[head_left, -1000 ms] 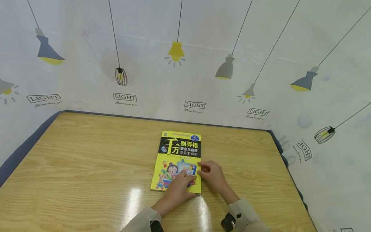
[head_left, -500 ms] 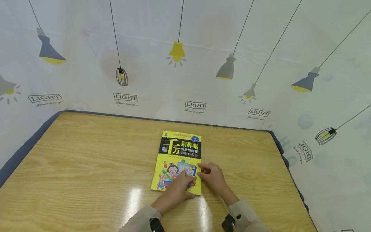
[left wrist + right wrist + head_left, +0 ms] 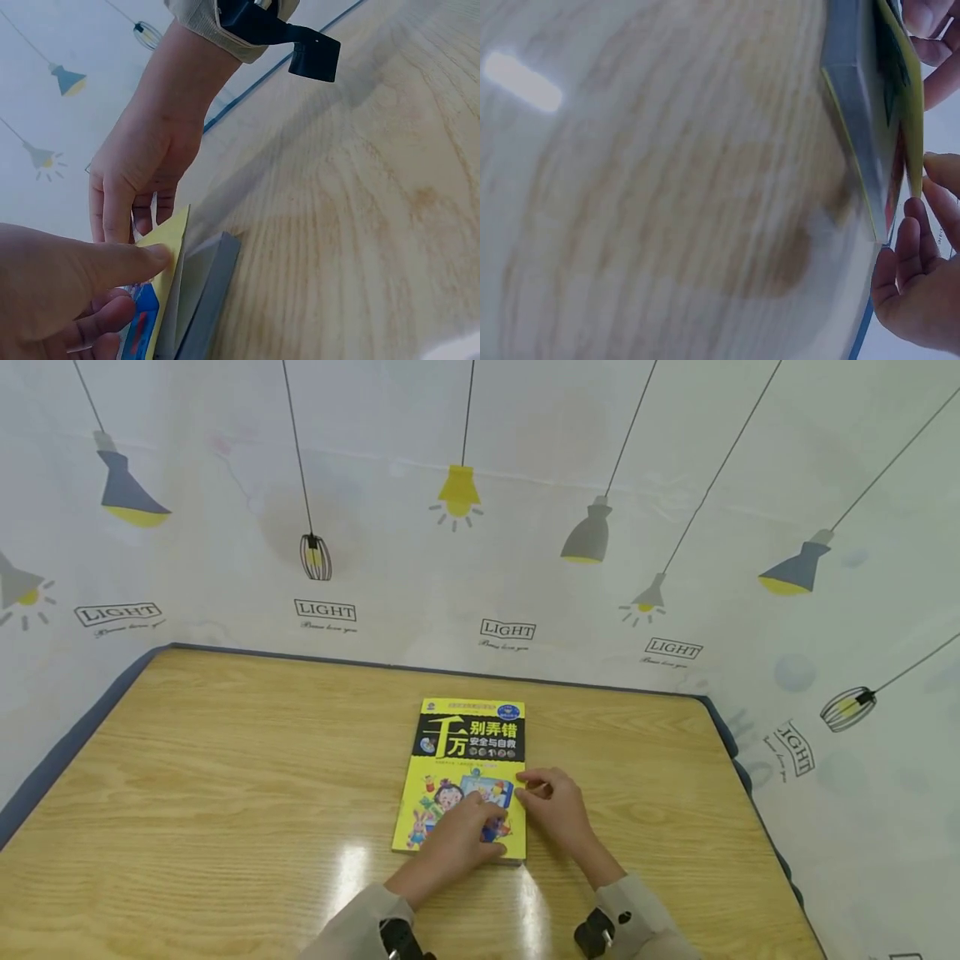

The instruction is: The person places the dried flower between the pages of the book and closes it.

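Note:
A yellow paperback book (image 3: 408, 810) with a black title band lies on the wooden table in the head view. My left hand (image 3: 453, 843) rests on the lower part of its cover, thumb near the bottom right corner. In the left wrist view that thumb (image 3: 127, 262) lies along the cover's edge, with the cover standing slightly apart from the grey page block (image 3: 210, 300). My right hand (image 3: 558, 806) is at the book's right side, thumb and forefinger pinching the cover edge. In the right wrist view the raised yellow cover (image 3: 913, 112) meets the right hand's fingertips.
The wooden table (image 3: 247, 777) surrounds the book, with a blue edge along its back and sides. Behind it rises a pale wall (image 3: 390, 435) printed with hanging lamps. Dark wrist devices (image 3: 595, 933) sit on both sleeves.
My right hand's fingers have shifted slightly up along the book's right edge and drawn closer together. The left hand stays on the cover, and the book has hardly moved.

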Demonstrator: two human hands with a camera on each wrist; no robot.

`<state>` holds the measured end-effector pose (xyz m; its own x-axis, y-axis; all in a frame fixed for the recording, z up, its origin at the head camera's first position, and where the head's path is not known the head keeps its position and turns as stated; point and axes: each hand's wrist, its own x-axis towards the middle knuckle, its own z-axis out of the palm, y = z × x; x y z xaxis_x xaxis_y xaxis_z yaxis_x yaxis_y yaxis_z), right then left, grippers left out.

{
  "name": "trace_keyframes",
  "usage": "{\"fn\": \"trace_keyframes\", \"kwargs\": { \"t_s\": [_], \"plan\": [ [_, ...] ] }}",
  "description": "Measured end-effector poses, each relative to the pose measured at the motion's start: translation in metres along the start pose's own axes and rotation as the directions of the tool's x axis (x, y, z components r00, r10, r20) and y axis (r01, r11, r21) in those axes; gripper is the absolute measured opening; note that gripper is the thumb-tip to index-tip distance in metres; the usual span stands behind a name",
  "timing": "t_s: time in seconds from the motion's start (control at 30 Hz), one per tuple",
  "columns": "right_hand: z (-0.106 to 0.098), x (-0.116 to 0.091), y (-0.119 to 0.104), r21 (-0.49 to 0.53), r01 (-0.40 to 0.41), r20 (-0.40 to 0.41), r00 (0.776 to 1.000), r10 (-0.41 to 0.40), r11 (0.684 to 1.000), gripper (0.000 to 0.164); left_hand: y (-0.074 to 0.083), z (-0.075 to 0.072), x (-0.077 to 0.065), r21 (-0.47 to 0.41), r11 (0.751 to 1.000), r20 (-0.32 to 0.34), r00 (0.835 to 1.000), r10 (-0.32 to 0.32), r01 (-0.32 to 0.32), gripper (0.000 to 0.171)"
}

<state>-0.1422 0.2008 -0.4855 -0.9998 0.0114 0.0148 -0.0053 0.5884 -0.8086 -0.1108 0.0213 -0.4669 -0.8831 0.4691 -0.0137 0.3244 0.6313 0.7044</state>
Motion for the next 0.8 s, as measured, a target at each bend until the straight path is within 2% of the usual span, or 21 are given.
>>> {"fn": "trace_keyframes", "kwargs": {
  "t_s": [0.23,0.47,0.63,0.8],
  "plan": [
    [-0.007,0.001,-0.011,0.037,0.078,-0.064,0.995,-0.075,0.996,0.017,0.003,-0.009,0.003,-0.032,0.999,-0.040,0.999,-0.013,0.011,0.040],
    [-0.012,0.002,-0.024,0.101,0.133,-0.111,0.986,-0.121,0.986,0.017,0.005,-0.025,0.003,-0.075,0.997,-0.106,0.994,-0.010,0.002,0.034],
    [-0.022,0.006,-0.023,0.064,0.133,-0.097,0.987,-0.127,0.989,0.021,-0.006,-0.040,0.003,-0.063,0.998,-0.158,0.987,-0.036,0.027,0.033],
    [-0.042,0.014,-0.011,-0.033,0.169,0.006,0.986,-0.169,0.985,0.034,-0.033,-0.066,-0.003,-0.017,0.994,-0.237,0.965,-0.113,0.112,0.037]
  ]
}}
